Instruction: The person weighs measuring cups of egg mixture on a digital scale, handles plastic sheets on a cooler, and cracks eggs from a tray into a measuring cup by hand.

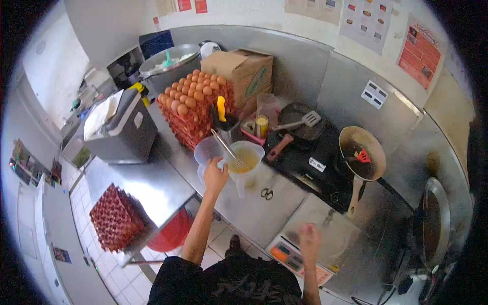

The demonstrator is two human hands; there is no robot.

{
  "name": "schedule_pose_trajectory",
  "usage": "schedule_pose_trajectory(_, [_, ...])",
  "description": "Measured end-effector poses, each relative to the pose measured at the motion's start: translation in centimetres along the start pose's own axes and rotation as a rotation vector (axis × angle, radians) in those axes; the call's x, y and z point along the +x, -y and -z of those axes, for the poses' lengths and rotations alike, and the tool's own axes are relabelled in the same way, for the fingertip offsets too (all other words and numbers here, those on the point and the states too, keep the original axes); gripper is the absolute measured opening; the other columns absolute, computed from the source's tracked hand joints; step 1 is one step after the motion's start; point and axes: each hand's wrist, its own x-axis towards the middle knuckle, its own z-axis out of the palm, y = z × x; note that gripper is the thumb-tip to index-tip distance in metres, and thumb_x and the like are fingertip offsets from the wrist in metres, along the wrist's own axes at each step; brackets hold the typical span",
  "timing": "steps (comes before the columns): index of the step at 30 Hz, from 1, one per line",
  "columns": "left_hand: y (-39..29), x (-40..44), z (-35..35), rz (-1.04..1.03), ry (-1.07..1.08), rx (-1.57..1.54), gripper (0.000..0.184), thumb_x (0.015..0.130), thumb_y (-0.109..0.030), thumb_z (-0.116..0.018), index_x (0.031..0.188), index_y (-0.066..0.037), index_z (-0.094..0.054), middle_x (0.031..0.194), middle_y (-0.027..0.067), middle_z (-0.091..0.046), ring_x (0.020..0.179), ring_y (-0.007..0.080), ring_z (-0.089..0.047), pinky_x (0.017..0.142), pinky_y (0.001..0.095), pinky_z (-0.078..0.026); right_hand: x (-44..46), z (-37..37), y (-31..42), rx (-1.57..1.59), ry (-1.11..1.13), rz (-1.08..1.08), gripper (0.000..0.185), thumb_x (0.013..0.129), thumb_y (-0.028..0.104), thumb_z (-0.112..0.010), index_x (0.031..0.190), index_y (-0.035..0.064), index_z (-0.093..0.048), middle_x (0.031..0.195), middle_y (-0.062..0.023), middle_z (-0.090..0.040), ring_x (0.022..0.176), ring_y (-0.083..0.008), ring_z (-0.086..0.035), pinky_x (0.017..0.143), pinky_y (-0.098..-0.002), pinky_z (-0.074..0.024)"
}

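Large pot [175, 76], rear: white contents [180, 58], green utensil [168, 60]. Stacked trays [180, 126] — brown eggs [190, 91] on top. Light-rimmed pan [375, 147]: red-headed utensil [362, 156] inside. Translucent jug [244, 178] on the surface [234, 206]: yellow liquid [248, 157], whisk [225, 144] leaning in it. Hands apart — left hand [216, 174] at the jug's rim beside a clear container [204, 149], grip unclear; right hand [309, 238] blurred near the scale [288, 255], grip unclear.

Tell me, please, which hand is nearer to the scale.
Right: the right hand is over the scale, while the left hand is farther off, by the clear plastic jugs.
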Motion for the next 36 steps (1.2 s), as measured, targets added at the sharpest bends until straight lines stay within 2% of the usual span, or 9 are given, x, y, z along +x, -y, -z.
schedule_pose_trajectory(1, [2.1, 0.5, -0.1, -0.007, 0.058, 0.1, 0.025, 0.088, -0.026, -0.068, 0.103, -0.006, -0.069, 0.102, 0.0166, -0.067, 0.078, 0.0375, -0.068, 0.072, 0.0463, -0.054, 0.6, -4.1, -0.3, 0.007, 0.127, -0.036, 0.022, 0.101, 0.021, -0.058, 0.102, 0.0005, -0.065, 0.088, -0.0066, -0.069, 0.08, -0.0135, -0.065, 0.072, -0.0277, -0.0504])
schedule_pose_trajectory(2, [2.7, 1.0, 0.3, -0.061, 0.116, 0.136, 0.028, 0.087, -0.026, -0.068, 0.106, -0.006, -0.068, 0.11, 0.018, -0.065, 0.082, 0.0408, -0.068, 0.075, 0.0492, -0.054, 1.6, -7.2, 3.1, -0.024, 0.244, 0.055, 0.031, 0.097, 0.024, -0.062, 0.117, -0.0006, -0.063, 0.097, -0.0176, -0.07, 0.091, -0.0287, -0.069, 0.082, -0.036, -0.0515])
schedule_pose_trajectory(6, [3.2, 0.8, 1.0, -0.053, 0.24, 0.085, 0.034, 0.085, -0.029, -0.07, 0.108, -0.004, -0.068, 0.103, 0.0194, -0.068, 0.084, 0.0424, -0.068, 0.075, 0.0491, -0.055, 5.1, -21.4, 0.8, -0.204, 0.084, 0.256, 0.043, 0.094, 0.034, -0.066, 0.121, 0.0004, -0.061, 0.122, -0.0209, -0.065, 0.111, -0.0352, -0.063, 0.096, -0.0413, -0.0484])
schedule_pose_trajectory(9, [4.2, 0.5, 1.2, 0.025, 0.445, 0.088, 0.038, 0.087, -0.036, -0.068, 0.102, -0.001, -0.069, 0.093, 0.0207, -0.071, 0.086, 0.0441, -0.068, 0.076, 0.0504, -0.055, 7.5, -24.1, 2.0, -0.166, 0.223, -0.083, 0.056, 0.093, 0.041, -0.067, 0.132, 0.0016, -0.057, 0.124, -0.0165, -0.065, 0.108, -0.0247, -0.064, 0.094, -0.0369, -0.0489])
schedule_pose_trajectory(12, [7.0, -0.5, -0.9, 0.064, 0.588, 0.281, 0.052, 0.09, -0.05, -0.065, 0.094, 0.001, -0.072, 0.08, 0.0166, -0.072, 0.072, 0.0352, -0.071, 0.067, 0.0439, -0.057, 8.0, -23.0, 0.9, -0.039, 0.41, -0.177, 0.06, 0.092, 0.046, -0.067, 0.129, 0.0003, -0.059, 0.12, -0.0141, -0.067, 0.105, -0.0224, -0.063, 0.093, -0.0351, -0.0487])
schedule_pose_trajectory(14, [7.4, 0.1, 0.7, 0.499, 0.965, -0.27, 0.065, 0.09, -0.062, -0.061, 0.088, 0.001, -0.074, 0.074, 0.0126, -0.071, 0.059, 0.0213, -0.067, 0.056, 0.0349, -0.055, 7.2, -21.8, 3.4, -0.009, 0.438, -0.341, 0.059, 0.092, 0.048, -0.067, 0.126, 0.0007, -0.062, 0.115, -0.0126, -0.068, 0.103, -0.0203, -0.062, 0.091, -0.0339, -0.0486])
schedule_pose_trajectory(16, [8.1, 0.0, 0.7, 0.378, 1.043, -0.285, 0.066, 0.09, -0.062, -0.061, 0.089, 0.002, -0.074, 0.069, 0.0121, -0.069, 0.053, 0.0127, -0.061, 0.05, 0.0282, -0.052, 5.8, -21.8, 2.8, 0.148, 0.53, -0.448, 0.056, 0.091, 0.05, -0.068, 0.119, 0.0021, -0.067, 0.106, -0.0106, -0.07, 0.098, -0.0165, -0.062, 0.087, -0.0328, -0.0492])
schedule_pose_trajectory(27, [-0.2, 3.9, 6.4, 0.341, 1.227, -0.425, 0.05, 0.102, -0.039, -0.05, 0.089, 0.007, -0.064, 0.086, 0.0181, -0.072, 0.053, 0.024, -0.069, 0.046, 0.028, -0.055, 1.3, -21.2, 2.9, 0.045, 0.239, -0.308, 0.055, 0.095, 0.049, -0.062, 0.118, -0.0005, -0.066, 0.097, -0.0216, -0.069, 0.087, -0.0314, -0.066, 0.081, -0.0412, -0.0515])
schedule_pose_trajectory(36, [-10.5, 5.4, 9.9, 0.159, 1.117, -0.427, 0.047, 0.104, -0.035, -0.049, 0.097, 0.01, -0.062, 0.08, 0.0177, -0.069, 0.053, 0.0218, -0.066, 0.044, 0.0281, -0.055, -5.3, -9.3, 5.3, -0.014, 0.251, -0.357, 0.051, 0.097, 0.043, -0.062, 0.126, 0.0016, -0.062, 0.1, -0.0199, -0.07, 0.092, -0.0286, -0.068, 0.083, -0.04, -0.0515])
